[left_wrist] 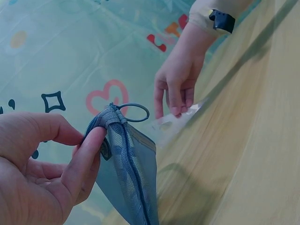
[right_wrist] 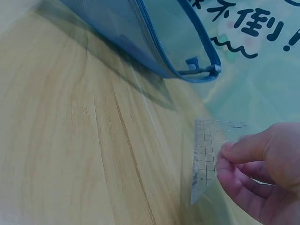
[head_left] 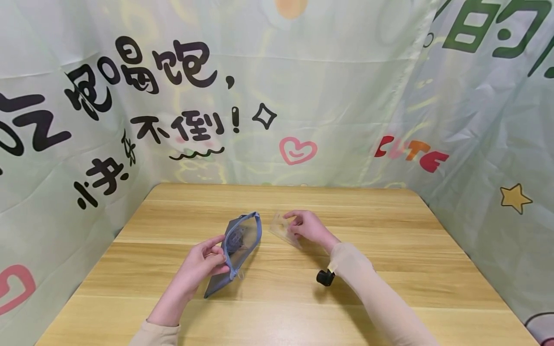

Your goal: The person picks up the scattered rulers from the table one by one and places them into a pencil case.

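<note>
In the head view, my left hand holds a blue zip pouch by its edge, tilted above the table with its zipped mouth spread. A dark round patch shows on or inside the pouch; I cannot tell which. The left wrist view shows thumb and fingers pinching the pouch near a corner with a loop. My right hand pinches a clear triangular set square to the right of the pouch, apart from it. Ruled lines and a scale are visible on the set square in the right wrist view.
A wooden table lies beneath both hands. Behind it and at the sides hangs a printed cloth with lettering, a heart and a star. A black device sits at the right wrist.
</note>
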`<state>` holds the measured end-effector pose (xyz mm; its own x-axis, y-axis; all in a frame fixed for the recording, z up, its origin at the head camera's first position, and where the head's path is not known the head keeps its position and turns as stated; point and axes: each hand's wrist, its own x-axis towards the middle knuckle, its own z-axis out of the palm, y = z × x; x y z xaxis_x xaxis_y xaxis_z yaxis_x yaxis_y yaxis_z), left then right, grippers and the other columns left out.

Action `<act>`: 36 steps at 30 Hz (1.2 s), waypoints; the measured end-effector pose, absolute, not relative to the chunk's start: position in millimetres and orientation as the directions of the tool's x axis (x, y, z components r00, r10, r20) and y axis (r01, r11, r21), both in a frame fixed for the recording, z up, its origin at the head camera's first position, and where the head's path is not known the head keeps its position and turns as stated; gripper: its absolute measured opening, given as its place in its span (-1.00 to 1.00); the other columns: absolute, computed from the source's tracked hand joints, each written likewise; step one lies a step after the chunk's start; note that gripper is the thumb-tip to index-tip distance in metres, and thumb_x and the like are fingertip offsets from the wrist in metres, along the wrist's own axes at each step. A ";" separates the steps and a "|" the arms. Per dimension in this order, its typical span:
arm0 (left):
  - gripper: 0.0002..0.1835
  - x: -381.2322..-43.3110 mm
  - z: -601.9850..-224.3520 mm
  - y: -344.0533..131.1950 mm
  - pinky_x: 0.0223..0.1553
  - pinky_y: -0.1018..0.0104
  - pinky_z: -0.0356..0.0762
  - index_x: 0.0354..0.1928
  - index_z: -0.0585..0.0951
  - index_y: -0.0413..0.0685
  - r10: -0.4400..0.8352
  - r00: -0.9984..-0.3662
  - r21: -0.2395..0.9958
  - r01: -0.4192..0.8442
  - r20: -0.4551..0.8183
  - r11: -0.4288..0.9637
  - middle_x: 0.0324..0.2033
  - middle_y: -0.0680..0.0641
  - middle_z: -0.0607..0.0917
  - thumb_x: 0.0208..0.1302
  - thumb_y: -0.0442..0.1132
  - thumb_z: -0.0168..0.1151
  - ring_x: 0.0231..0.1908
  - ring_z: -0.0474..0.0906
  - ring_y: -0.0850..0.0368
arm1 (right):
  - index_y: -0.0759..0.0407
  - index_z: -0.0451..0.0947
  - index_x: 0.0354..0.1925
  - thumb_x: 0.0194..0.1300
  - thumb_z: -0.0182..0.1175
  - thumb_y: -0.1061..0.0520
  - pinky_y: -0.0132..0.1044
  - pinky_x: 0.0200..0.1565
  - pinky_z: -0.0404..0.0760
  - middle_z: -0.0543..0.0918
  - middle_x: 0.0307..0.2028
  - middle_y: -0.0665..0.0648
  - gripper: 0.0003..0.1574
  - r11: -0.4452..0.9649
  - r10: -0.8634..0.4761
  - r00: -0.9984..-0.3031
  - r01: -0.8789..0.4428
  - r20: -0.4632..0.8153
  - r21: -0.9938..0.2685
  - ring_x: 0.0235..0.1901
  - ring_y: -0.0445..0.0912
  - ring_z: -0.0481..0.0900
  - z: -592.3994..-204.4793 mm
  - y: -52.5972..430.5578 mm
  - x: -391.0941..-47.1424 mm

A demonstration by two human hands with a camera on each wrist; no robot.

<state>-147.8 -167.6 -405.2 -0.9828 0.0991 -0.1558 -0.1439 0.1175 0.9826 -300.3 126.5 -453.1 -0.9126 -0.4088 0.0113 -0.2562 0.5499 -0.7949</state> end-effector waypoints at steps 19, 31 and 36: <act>-0.33 -147.3 -405.1 -167.6 -0.20 0.41 0.75 0.43 0.21 -0.34 0.104 -0.983 0.983 -0.138 -0.151 0.124 -0.27 -0.01 0.44 0.27 -0.43 0.10 -0.34 0.51 0.22 | 0.24 0.55 0.17 0.29 0.23 0.31 -0.22 -0.24 0.79 0.74 -0.21 0.29 -0.53 0.437 -0.346 -0.938 -0.167 0.006 -0.884 -0.34 -0.09 0.71 -437.1 120.3 -286.0; -0.33 -147.2 -405.0 -167.3 -0.20 0.41 0.75 0.44 0.21 -0.34 0.102 -0.982 0.982 -0.143 -0.156 0.124 -0.27 -0.01 0.43 0.27 -0.43 0.10 -0.35 0.51 0.23 | 0.31 0.51 0.18 0.30 0.24 0.29 -0.23 -0.22 0.78 0.70 -0.10 0.37 -0.52 0.336 -0.352 -0.935 -0.091 -0.035 -0.937 -0.33 -0.13 0.69 -425.2 112.6 -271.6; -0.33 -147.0 -404.9 -166.8 -0.21 0.41 0.75 0.44 0.21 -0.34 0.099 -0.982 0.981 -0.148 -0.161 0.124 -0.26 -0.02 0.44 0.27 -0.43 0.10 -0.34 0.51 0.22 | 0.34 0.48 0.21 0.29 0.25 0.29 -0.14 -0.17 0.80 0.68 -0.07 0.40 -0.48 0.301 -0.357 -0.933 -0.059 -0.055 -0.952 -0.33 -0.14 0.69 -421.2 107.9 -266.1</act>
